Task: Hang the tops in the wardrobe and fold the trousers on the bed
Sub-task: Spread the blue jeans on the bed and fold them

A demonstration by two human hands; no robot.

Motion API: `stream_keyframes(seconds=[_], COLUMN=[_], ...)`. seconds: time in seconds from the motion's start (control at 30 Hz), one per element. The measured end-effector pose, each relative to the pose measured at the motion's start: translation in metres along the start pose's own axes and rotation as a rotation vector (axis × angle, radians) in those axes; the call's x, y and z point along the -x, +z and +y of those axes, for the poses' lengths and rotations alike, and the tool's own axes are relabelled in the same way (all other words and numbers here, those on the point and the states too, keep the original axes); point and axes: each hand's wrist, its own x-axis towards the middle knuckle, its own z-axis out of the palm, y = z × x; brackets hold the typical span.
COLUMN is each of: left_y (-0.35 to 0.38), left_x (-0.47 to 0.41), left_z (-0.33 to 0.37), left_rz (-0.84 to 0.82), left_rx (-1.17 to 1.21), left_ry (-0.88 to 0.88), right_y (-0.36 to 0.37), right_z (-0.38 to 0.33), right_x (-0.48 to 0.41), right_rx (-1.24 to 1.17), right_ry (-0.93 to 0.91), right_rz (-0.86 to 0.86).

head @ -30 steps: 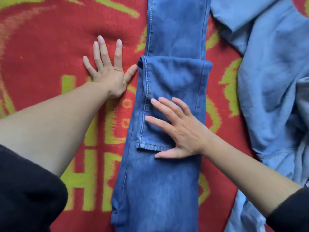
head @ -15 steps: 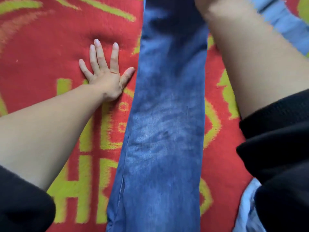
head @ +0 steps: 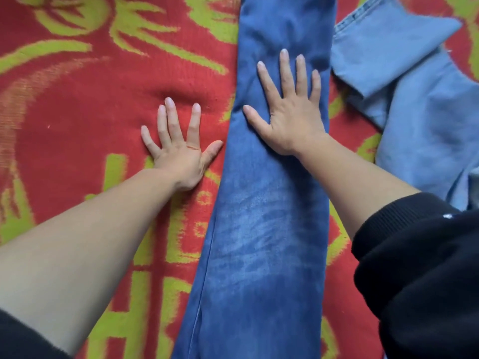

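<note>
Dark blue jeans (head: 261,242) lie stretched lengthwise down the middle of the red and green bedspread (head: 77,104), running from the top edge of the view to the bottom. My right hand (head: 287,110) lies flat on the upper part of the jeans with its fingers spread and straight. My left hand (head: 178,146) presses flat on the bedspread just left of the jeans, fingers spread, thumb tip near the denim edge. Both sleeves are black and pushed up.
A lighter blue denim garment (head: 414,104) lies crumpled on the bedspread at the right, close beside the jeans. To the left of the jeans only the bedspread shows.
One second ago the leg end lay folded back over the jeans under my right hand. That fold is gone, the jeans lie straight, and my right hand has reached further up them.
</note>
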Motion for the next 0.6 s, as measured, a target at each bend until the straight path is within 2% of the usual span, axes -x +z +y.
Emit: stream_keyframes(seconds=[0.13,0.27,0.47,0.6], left_y=[0.005,0.007,0.016,0.045], left_x=[-0.002,-0.005,0.037,0.141], left_z=[-0.004,-0.006,-0.007,-0.007], left_rz=[0.055,0.108,0.276,0.218], left_rx=[-0.005,0.000,0.114,0.357], left_ry=[0.014,0.016,0.116,0.154], right_y=[0.001,0.011,0.043,0.052], right_z=[-0.003,-0.017,-0.045,-0.074], right_x=[0.006,0.044,0.204,0.301], right_rx=[0.012,-0.025,-0.040,-0.047], right_ry=[0.028,0.142,0.112,0.170], right_rz=[0.070,0.148,0.073,-0.027])
